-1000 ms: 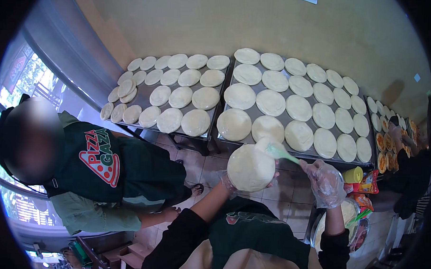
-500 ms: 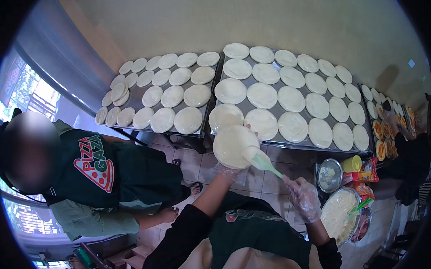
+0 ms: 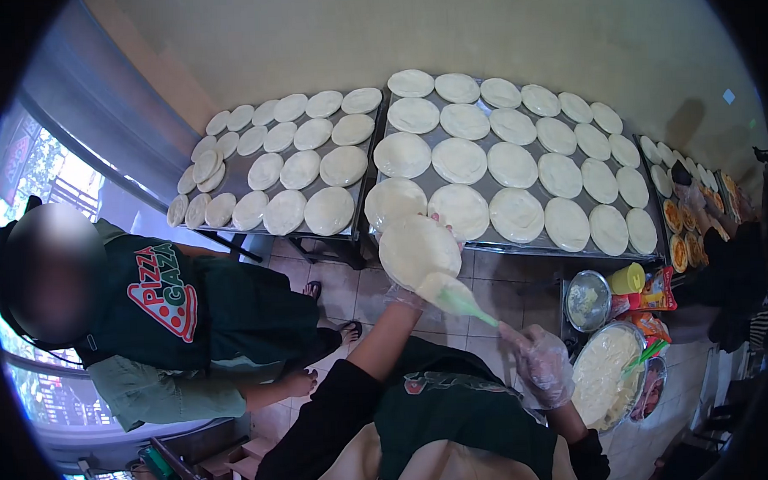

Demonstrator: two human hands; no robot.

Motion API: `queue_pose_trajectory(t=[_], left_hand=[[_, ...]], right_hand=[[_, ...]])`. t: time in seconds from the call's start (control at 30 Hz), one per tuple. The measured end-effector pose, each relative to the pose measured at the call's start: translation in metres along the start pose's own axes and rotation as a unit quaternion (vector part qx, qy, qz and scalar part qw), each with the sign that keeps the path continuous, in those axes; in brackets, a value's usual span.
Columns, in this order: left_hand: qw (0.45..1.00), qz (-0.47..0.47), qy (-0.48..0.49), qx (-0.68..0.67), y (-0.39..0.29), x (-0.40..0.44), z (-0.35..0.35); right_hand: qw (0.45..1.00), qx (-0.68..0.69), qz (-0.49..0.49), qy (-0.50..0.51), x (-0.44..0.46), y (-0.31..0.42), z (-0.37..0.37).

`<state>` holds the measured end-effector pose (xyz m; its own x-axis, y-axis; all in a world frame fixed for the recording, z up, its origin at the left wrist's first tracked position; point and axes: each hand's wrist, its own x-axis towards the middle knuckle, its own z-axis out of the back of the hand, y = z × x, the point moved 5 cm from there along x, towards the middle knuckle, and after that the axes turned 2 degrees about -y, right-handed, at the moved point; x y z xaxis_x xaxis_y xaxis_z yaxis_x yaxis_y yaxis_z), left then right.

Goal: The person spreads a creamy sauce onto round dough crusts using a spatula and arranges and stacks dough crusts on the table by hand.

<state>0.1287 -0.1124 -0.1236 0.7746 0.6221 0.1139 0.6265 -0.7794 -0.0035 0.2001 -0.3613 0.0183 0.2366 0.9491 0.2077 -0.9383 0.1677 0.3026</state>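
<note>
A round pizza base [image 3: 418, 251] rests on my left hand [image 3: 405, 297], which wears a clear plastic glove and supports it from below. Fingertips show at the base's far edge; the palm is hidden. My right hand [image 3: 542, 366], also gloved, is closed around the handle of a green spatula [image 3: 469, 305]. White sauce coats the spatula's blade, which lies at the near edge of the base. To the right of my right hand is a large bowl of white sauce [image 3: 607, 372].
Rows of pizza bases cover a right metal table [image 3: 381, 168] and a left one [image 3: 250, 173]. A smaller bowl [image 3: 587, 301], a yellow container [image 3: 626, 278] and packets [image 3: 658, 290] stand at right. One person [image 3: 200, 306] stands at left; another [image 3: 731, 262] works far right.
The spatula has slid down and slightly left, from the base's right side to its near edge. My right hand has moved slightly with it, while the base stays on my left hand.
</note>
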Motion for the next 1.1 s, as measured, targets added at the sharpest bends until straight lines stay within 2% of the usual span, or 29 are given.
queue_pose_trajectory(t=[0.1, 0.13, 0.3, 0.33, 0.4, 0.43, 0.5, 0.53, 0.6, 0.67, 0.73, 0.8, 0.87, 0.93, 1.0, 1.03, 1.07, 1.1], left_hand=[[1.000, -0.010, -0.011, 0.026, -0.007, 0.001, -0.008], [1.000, -0.010, -0.013, 0.026, -0.006, 0.000, -0.010], [0.977, -0.076, -0.162, 0.113, 0.000, 0.001, -0.002], [0.977, -0.076, -0.161, 0.114, -0.002, 0.000, -0.002], [0.997, -0.059, -0.050, 0.027, -0.007, -0.001, -0.005], [0.997, -0.061, -0.050, 0.026, -0.011, -0.003, -0.002], [0.981, -0.077, -0.034, 0.174, -0.018, -0.008, 0.005], [0.981, -0.076, -0.034, 0.174, -0.018, -0.007, 0.010], [0.937, -0.059, 0.069, 0.338, -0.012, -0.005, 0.002], [0.954, -0.062, 0.040, 0.290, -0.011, -0.005, -0.003], [0.969, -0.062, 0.009, 0.239, -0.006, -0.007, -0.020], [0.997, -0.016, 0.051, 0.052, 0.002, -0.010, -0.040], [0.997, -0.011, 0.068, 0.043, 0.006, -0.014, -0.052], [0.996, -0.003, 0.089, 0.031, 0.011, -0.012, -0.046], [0.985, -0.029, -0.029, 0.168, 0.010, -0.011, -0.009], [0.985, -0.029, -0.025, 0.168, 0.012, -0.012, -0.006], [0.878, -0.038, -0.022, 0.478, 0.013, -0.015, -0.013], [0.676, -0.043, -0.019, 0.736, 0.015, -0.016, -0.020]], right_hand=[[0.998, -0.035, -0.027, -0.033, -0.013, -0.022, 0.006], [0.997, -0.006, -0.041, -0.059, -0.015, -0.025, 0.009], [0.999, -0.024, 0.010, -0.036, 0.007, 0.010, 0.010], [0.999, -0.015, 0.018, -0.023, 0.006, 0.012, 0.008], [1.000, -0.007, 0.027, -0.009, 0.000, 0.009, 0.004], [1.000, -0.011, 0.001, -0.028, -0.008, -0.004, 0.005], [0.999, -0.015, -0.027, -0.045, -0.017, -0.013, 0.003], [0.997, 0.000, -0.040, -0.068, -0.019, -0.015, 0.004], [0.994, 0.014, -0.052, -0.093, -0.021, -0.018, 0.001], [0.997, 0.026, -0.003, -0.070, -0.022, -0.014, -0.013], [0.994, 0.033, -0.030, -0.099, -0.032, -0.035, -0.032], [0.990, 0.042, -0.054, -0.125, -0.034, -0.044, -0.031], [0.980, 0.054, -0.071, -0.177, -0.032, -0.044, -0.018], [0.986, 0.045, -0.038, -0.153, -0.033, -0.040, -0.021], [0.991, 0.034, -0.003, -0.130, -0.034, -0.039, -0.026], [0.989, 0.026, -0.009, -0.145, -0.035, -0.044, -0.032], [0.987, 0.018, -0.014, -0.160, -0.032, -0.046, -0.033], [0.987, 0.017, -0.013, -0.161, -0.029, -0.050, -0.031]])
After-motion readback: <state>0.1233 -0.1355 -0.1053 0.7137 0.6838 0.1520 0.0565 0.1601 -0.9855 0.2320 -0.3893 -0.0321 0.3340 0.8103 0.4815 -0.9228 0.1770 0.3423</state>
